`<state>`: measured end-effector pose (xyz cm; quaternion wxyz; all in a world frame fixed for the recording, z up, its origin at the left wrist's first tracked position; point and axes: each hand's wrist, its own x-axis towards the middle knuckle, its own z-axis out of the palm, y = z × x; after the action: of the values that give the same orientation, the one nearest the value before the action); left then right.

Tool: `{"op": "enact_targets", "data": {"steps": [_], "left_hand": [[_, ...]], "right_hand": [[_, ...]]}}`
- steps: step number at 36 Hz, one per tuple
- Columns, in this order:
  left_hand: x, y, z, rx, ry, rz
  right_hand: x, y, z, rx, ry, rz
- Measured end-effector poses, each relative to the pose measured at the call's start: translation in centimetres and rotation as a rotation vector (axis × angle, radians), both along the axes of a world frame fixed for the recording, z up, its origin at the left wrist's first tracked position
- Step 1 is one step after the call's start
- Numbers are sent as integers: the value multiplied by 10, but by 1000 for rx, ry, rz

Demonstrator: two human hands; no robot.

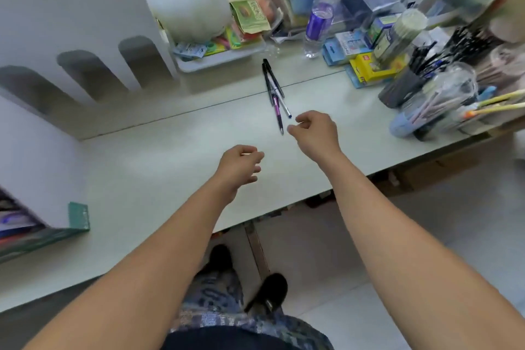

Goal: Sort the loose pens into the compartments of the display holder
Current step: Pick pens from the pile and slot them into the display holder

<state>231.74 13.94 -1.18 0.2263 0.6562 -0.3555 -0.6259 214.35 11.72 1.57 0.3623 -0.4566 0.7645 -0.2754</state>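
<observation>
Three loose pens lie together on the pale table: a black pen (268, 79), a clear pen with a blue tip (284, 105) and a purple pen (277, 113). My right hand (314, 129) hovers just right of the pens' near tips, fingers loosely curled, holding nothing. My left hand (240, 166) hangs over the table nearer me, fingers also loosely curled and empty. The white display holder (71, 37) with arched openings stands at the left.
A tray of packets (216, 57), a plastic bottle (319, 23) and boxes crowd the back. Cups full of pens (409, 85) and pencils (443, 105) stand at the right. A green-edged box (76, 219) sits at the near left.
</observation>
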Motion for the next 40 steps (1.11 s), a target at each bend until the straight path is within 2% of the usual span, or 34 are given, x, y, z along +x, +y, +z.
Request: {"op": "enact_targets", "data": {"steps": [5, 8, 12, 18, 25, 30, 33, 36, 40], "left_hand": [[-19, -58, -22, -97, -187, -3], [-33, -93, -40, -124, -271, -33], [-57, -128, -58, -161, -384, -88], [-89, -145, -73, -171, -599, -189], [-98, -146, -74, -150, -696, -239], [-85, -156, -68, -190, -665, -27], [-84, -182, -63, -229, -675, 83], [-92, -215, -68, -166, -689, 46], [-114, -237, -77, -116, -718, 62]], "right_hand": [[-16, -72, -20, 30, 80, 96], [-27, -101, -35, 79, 94, 82], [-40, -123, -59, 193, 117, 90], [-44, -144, -86, 221, 179, 178], [-45, -161, -96, 241, 212, 279], [-51, -173, -90, 140, 83, 263], [-57, -191, -92, 104, 89, 276], [-63, -213, -96, 74, 129, 281], [-75, -242, -98, 113, 73, 294]]}}
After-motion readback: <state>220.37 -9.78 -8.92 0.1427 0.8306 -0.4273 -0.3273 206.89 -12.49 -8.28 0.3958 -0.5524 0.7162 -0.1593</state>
